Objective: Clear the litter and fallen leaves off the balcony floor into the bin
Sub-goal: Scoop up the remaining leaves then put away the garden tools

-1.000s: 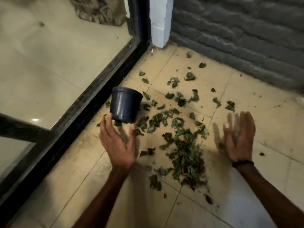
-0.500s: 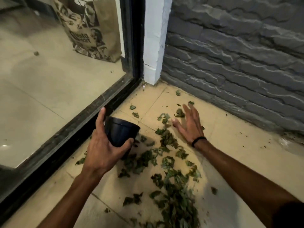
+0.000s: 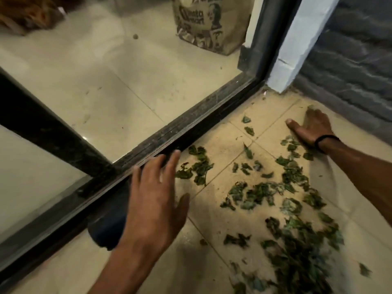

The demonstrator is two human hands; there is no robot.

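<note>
Green fallen leaves (image 3: 258, 192) lie scattered over the beige balcony tiles, thickest at the lower right (image 3: 297, 240). The dark blue bin (image 3: 107, 228), a small pot, lies on the floor against the door track, partly hidden behind my left hand. My left hand (image 3: 154, 200) hovers over it with fingers spread and straight, holding nothing. My right hand (image 3: 311, 126) lies flat on the tiles near the far corner, fingers extended, with a black band on the wrist and leaves just beside it.
A black sliding-door track (image 3: 169, 141) runs diagonally along the left of the tiles, with glass behind it. A grey stone wall (image 3: 350, 66) and a white post (image 3: 294, 45) close off the far corner. A printed paper bag (image 3: 207, 22) stands indoors.
My left hand has let go of the bin, which now lies by the door track. My right hand has reached farther toward the corner, flat on the tiles.
</note>
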